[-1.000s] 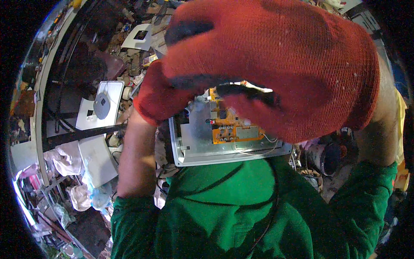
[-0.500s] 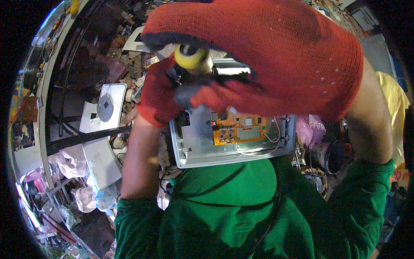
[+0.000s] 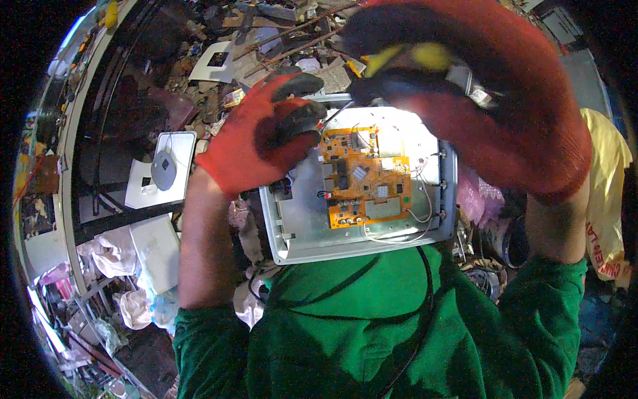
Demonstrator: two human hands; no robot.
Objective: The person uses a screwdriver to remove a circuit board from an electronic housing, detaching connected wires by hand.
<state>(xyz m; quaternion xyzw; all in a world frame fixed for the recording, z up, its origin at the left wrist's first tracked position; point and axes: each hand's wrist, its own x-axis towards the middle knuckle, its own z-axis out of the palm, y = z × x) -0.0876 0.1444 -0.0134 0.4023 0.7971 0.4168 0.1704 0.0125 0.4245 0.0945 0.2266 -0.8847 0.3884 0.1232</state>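
Circuit board (image 3: 372, 176) is seated, right of the curled left hand (image 3: 266, 136), in a grey casing (image 3: 302, 216) partly blocked by it; whether anything is held there cannot be told. A yellow-handled tool (image 3: 430, 57) is gripped by the right hand (image 3: 515, 110), near a yellow sack (image 3: 601, 193).

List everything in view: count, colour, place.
Case: 1, pale grey, centre
Circuit board: 1, orange, inside case
Wires: count unclear, white, board's lower right
Held object: 1, yellow, blurred, upper right
Panels: at least 3, white, left
Disc: 1, grey, on a panel
Wrap: count unclear, pink, right of case
Sack: 1, yellow, right edge
Cable: 1, black, below case
Scrap: many, mixed, all around
Shirt: 1, green, lower centre
Left grip: 1, red-black glove, case's upper left
Right grip: 1, red-black glove, upper right
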